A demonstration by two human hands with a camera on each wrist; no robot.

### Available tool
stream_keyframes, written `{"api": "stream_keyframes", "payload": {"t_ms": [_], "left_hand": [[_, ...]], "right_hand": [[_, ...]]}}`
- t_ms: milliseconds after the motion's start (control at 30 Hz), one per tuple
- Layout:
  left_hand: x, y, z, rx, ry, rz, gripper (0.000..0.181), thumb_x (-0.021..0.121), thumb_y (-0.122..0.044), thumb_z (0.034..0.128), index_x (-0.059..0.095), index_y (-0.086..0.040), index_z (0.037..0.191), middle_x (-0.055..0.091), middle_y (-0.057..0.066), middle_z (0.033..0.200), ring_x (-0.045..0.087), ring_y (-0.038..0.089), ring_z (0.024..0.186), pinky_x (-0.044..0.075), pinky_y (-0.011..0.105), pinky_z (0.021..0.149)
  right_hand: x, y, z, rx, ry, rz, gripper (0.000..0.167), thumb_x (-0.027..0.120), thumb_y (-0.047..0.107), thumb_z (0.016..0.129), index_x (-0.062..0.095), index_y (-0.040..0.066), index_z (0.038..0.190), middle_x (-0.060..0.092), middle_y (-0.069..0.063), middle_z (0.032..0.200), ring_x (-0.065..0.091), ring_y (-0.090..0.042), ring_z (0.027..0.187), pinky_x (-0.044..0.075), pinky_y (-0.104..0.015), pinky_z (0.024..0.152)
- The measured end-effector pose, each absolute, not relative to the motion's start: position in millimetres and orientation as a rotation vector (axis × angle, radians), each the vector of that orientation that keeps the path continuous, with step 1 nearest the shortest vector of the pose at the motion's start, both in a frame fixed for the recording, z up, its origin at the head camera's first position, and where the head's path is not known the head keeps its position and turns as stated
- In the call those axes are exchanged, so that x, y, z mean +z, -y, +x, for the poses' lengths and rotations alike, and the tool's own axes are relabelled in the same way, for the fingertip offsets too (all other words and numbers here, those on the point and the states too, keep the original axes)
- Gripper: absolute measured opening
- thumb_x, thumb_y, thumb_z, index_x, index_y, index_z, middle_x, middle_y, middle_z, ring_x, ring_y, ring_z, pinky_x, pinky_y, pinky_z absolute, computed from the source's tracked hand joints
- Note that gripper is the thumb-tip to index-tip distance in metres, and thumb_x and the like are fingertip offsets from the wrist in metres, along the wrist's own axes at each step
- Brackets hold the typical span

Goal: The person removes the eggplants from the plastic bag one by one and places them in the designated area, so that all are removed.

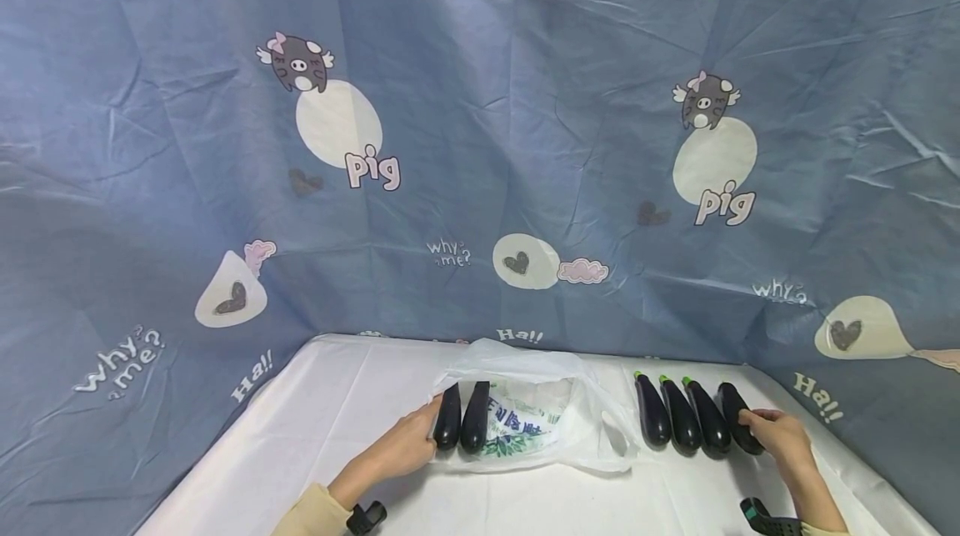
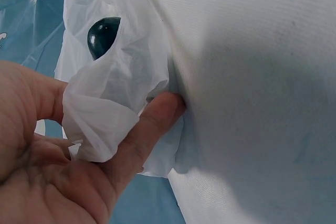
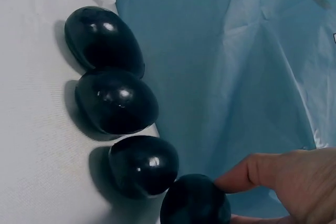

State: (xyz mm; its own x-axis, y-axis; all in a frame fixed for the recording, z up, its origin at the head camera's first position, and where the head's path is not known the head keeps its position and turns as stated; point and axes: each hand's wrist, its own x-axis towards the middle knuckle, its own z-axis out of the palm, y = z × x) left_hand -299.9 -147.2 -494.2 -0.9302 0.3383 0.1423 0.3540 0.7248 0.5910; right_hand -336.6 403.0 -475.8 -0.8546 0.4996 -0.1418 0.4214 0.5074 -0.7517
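My left hand (image 1: 402,443) holds the left edge of a white plastic bag (image 1: 596,434) lying on its side. In the left wrist view, the bag's thin film (image 2: 100,121) runs between the thumb and fingers of that hand (image 2: 68,177). Two dark eggplants (image 1: 447,421) (image 1: 476,419) lie side by side inside the bag's left part. At the right, my right hand (image 1: 782,438) grips the rightmost eggplant (image 1: 731,411) by its side; the right wrist view shows fingers of this hand (image 3: 294,182) against that eggplant's rounded end (image 3: 194,203).
Three more eggplants (image 1: 652,415) (image 1: 681,419) (image 1: 708,423) with green tips lie in a row between the bag and my right hand. A white cloth (image 1: 300,411) covers the table. Behind it hangs a blue patterned curtain (image 1: 465,127).
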Motion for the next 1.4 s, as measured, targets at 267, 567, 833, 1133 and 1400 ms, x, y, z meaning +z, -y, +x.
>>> {"api": "stream_keyframes", "payload": {"t_ms": [267, 567, 833, 1133, 1400], "left_hand": [[-497, 148, -302, -0.992, 2.896, -0.587, 0.074, 0.05, 0.005, 0.0742, 0.031, 0.01, 0.146, 0.036, 0.026, 0.15, 0.035, 0.041, 0.139, 0.03, 0.054, 0.115], [-496, 148, -301, -0.997, 2.893, -0.584, 0.074, 0.049, 0.005, 0.0742, 0.032, 0.01, 0.146, 0.036, 0.025, 0.151, 0.035, 0.041, 0.139, 0.03, 0.054, 0.115], [-496, 148, -301, -0.984, 2.899, -0.58, 0.074, 0.049, 0.005, 0.0746, 0.031, 0.009, 0.146, 0.036, 0.025, 0.151, 0.036, 0.041, 0.139, 0.03, 0.055, 0.114], [-494, 148, -300, -0.969, 2.903, -0.575, 0.073, 0.05, 0.004, 0.0754, 0.031, 0.009, 0.146, 0.036, 0.025, 0.151, 0.036, 0.041, 0.139, 0.03, 0.055, 0.114], [-494, 148, -299, -0.978, 2.909, -0.572, 0.074, 0.05, 0.004, 0.0745, 0.031, 0.009, 0.146, 0.037, 0.025, 0.15, 0.036, 0.041, 0.139, 0.031, 0.055, 0.114]], "right_hand": [[-483, -406, -339, 1.253, 2.665, -0.828, 0.057, 0.06, 0.027, 0.086, 0.051, -0.014, 0.123, 0.053, -0.036, 0.118, 0.052, -0.05, 0.107, 0.045, -0.063, 0.09], [-492, -409, -337, 1.284, 2.665, -0.766, 0.056, 0.061, 0.021, 0.084, 0.049, -0.017, 0.122, 0.049, -0.039, 0.122, 0.049, -0.052, 0.111, 0.043, -0.063, 0.092], [-494, -409, -339, 1.262, 2.665, -0.824, 0.057, 0.058, 0.025, 0.087, 0.048, -0.017, 0.124, 0.048, -0.039, 0.124, 0.046, -0.054, 0.115, 0.042, -0.063, 0.096], [-488, -408, -336, 1.231, 2.684, -0.813, 0.062, 0.059, 0.031, 0.086, 0.049, -0.016, 0.124, 0.049, -0.038, 0.124, 0.046, -0.055, 0.115, 0.044, -0.063, 0.092], [-481, -408, -330, 1.168, 2.671, -0.76, 0.062, 0.06, 0.033, 0.086, 0.049, -0.016, 0.123, 0.05, -0.038, 0.121, 0.048, -0.052, 0.111, 0.048, -0.058, 0.085]]}}
